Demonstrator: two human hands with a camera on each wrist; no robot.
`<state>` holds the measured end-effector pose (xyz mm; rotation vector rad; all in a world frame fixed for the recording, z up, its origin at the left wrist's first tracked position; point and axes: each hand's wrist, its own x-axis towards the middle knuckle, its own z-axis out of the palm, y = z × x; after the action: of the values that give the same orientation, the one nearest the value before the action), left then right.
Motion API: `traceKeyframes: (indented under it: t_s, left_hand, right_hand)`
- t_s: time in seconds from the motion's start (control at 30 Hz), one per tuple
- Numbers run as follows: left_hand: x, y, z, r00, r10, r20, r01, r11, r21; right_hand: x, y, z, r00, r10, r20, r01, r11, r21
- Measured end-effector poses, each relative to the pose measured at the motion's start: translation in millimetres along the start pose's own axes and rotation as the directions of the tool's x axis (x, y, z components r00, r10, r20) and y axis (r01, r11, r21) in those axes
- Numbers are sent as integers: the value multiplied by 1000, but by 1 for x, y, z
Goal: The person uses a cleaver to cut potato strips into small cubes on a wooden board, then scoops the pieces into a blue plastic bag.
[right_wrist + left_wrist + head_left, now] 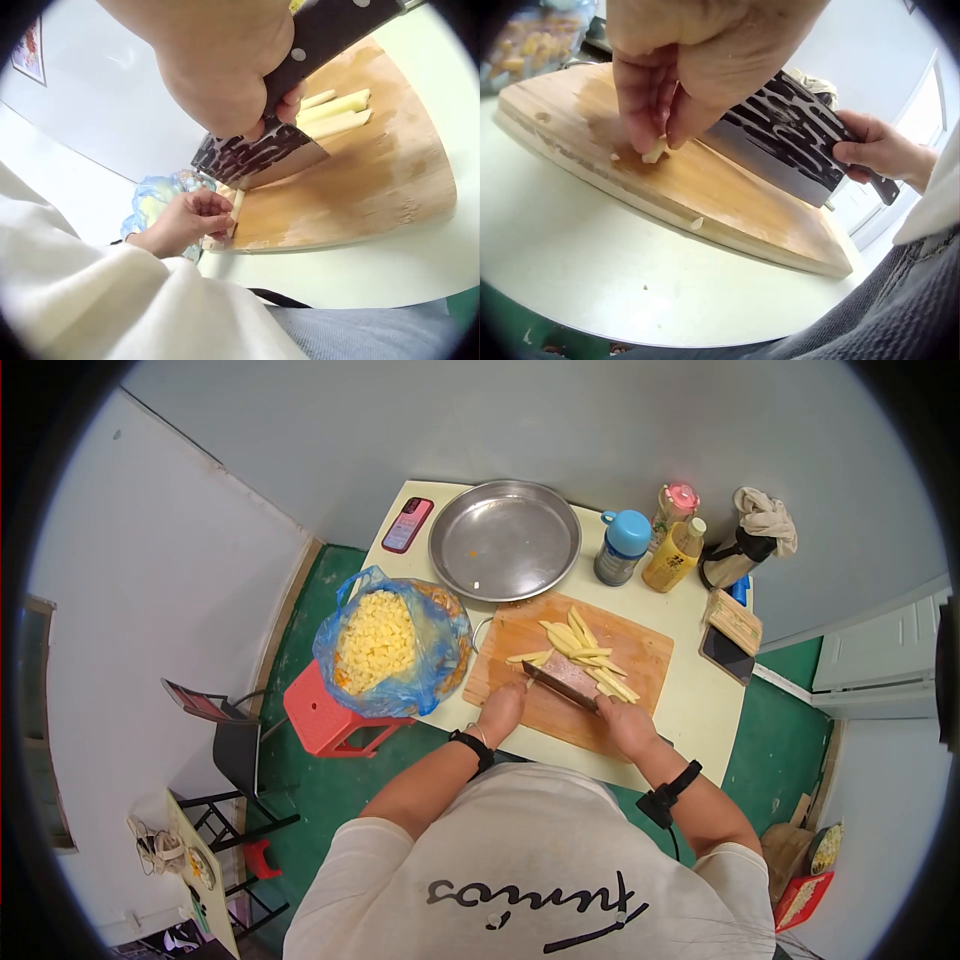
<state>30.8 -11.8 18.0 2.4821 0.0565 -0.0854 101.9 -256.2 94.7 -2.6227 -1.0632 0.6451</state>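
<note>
Around cutting board (645, 660) | tray (505, 540) beyond | bag (432, 640) left | cleaver (560, 685) before strips (575, 643)

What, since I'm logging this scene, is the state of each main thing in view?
Left hand: pinching a stick
Right hand: gripping the cleaver
Cleaver: held by its handle
Other sticks: cut, loose on the cutting board
Blue bag: open, filled with diced pieces
Metal pan: nearly bare
Blue-topped bottle: upright, lidded
Yellow bottle: upright, capped
Phone: lying flat
</note>
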Motion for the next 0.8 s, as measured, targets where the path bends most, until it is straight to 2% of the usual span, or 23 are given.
traceKeyframes:
  t_s: [0.07,0.2,0.27,0.4,0.47,0.6,0.67,0.8]
  left_hand:
    - [-1,-1,0,1000,-15,2,15,1000,-6]
    - [-2,-4,2,1000,-18,1,18,999,-39]
    - [-1,-3,1,999,-27,16,28,999,-37]
    - [-4,-2,-3,998,-56,37,58,997,-47]
    - [-5,-4,-2,996,-77,34,79,995,-61]
    - [-5,-5,-3,995,-90,41,93,993,-79]
    - [-5,-4,-3,993,-101,66,105,993,-59]
    - [-8,-1,-8,990,-124,62,130,986,-106]
  right_hand:
    - [-4,-2,-2,995,-48,-93,51,998,36]
    - [-2,0,2,996,-69,-65,69,998,4]
    - [2,2,7,1000,-22,-1,22,999,23]
    - [0,-2,1,1000,-31,2,31,999,29]
    - [-4,-4,-3,992,-69,-102,76,995,59]
    - [-2,-6,-1,994,-86,-62,89,995,47]
    - [1,-5,4,999,-9,44,8,999,33]
    - [-1,-6,3,999,-35,-12,35,997,66]
